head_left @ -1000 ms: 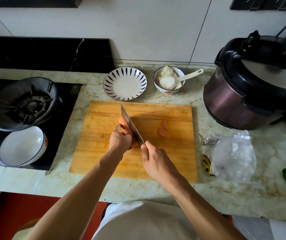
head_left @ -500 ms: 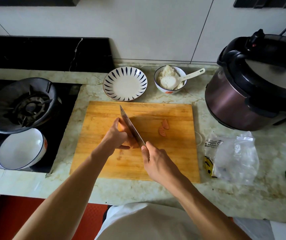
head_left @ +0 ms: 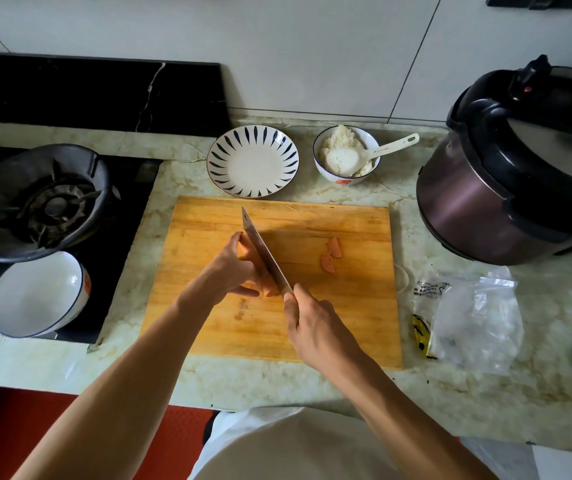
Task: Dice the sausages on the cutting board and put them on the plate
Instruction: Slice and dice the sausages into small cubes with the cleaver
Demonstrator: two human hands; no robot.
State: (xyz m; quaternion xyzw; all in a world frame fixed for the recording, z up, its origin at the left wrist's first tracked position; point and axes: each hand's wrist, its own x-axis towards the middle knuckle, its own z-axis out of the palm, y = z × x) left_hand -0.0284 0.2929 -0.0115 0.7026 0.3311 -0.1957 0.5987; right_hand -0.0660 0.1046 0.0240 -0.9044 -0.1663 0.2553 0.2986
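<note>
Sausage (head_left: 268, 286), pinkish, seemingly halved, under curled left hand (head_left: 232, 268) fingers; right hand (head_left: 315, 327) grips knife (head_left: 264, 251).

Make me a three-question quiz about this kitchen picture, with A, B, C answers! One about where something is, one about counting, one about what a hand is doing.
1. Where is the striped plate?
A. behind the cutting board
B. on the stove
C. inside the cooker

2. How many cut sausage pieces lie right of the knife?
A. none
B. two
C. six

3. What is the right hand doing?
A. resting flat
B. holding a spoon
C. holding the knife

Answers: A, the plate sits past the board's far edge; B, two pink pieces lie there; C, its fingers wrap the handle.
</note>
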